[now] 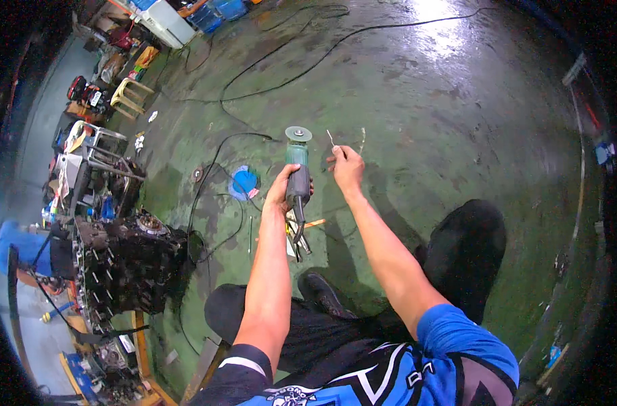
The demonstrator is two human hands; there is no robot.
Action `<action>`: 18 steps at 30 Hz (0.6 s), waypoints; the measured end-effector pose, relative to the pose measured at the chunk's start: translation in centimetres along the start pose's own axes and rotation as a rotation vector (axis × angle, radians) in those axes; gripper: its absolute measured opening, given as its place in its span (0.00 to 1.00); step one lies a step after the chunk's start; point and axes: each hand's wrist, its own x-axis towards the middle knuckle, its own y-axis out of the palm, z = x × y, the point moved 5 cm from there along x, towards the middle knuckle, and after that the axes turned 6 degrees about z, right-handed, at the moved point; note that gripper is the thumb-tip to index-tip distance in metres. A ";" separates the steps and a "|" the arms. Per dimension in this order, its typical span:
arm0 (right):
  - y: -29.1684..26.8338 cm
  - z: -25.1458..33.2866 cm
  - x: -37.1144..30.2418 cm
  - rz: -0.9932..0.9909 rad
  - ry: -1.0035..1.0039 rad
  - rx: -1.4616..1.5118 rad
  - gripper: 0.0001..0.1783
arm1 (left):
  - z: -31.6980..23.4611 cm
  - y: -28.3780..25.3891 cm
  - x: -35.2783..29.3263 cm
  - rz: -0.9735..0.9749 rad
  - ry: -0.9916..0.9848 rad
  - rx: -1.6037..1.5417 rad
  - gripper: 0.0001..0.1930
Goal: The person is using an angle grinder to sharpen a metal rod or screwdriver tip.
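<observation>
My left hand (280, 191) is wrapped round the body of an angle grinder (298, 164), green at the head and black at the grip. Its pale disc (298, 134) points away from me, and its cord hangs down from the near end. To the right of the grinder, my right hand (348, 167) pinches a thin, light-coloured rod (330, 137) that sticks up from the fingertips. The rod's kind is too small to tell. The rod and disc are apart.
An engine block (129, 264) with studs stands at the left. Near the grinder lie a blue round object (243, 181) and several hand tools (296, 238) on the green floor. A black cable (222, 101) snakes across it. A beige plastic stool (130, 97) sits farther left.
</observation>
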 end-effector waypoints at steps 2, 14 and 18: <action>1.1 1.2 -1.8 0.060 0.044 0.133 0.15 | -0.6 -0.7 0.2 -0.021 0.031 -0.033 0.23; 3.8 -3.9 -10.2 0.145 0.193 0.512 0.13 | -2.4 -1.4 2.1 -0.002 0.115 -0.227 0.19; 5.0 -3.5 -11.2 0.171 0.103 0.639 0.12 | -2.7 -1.3 2.3 -0.018 0.165 -0.209 0.20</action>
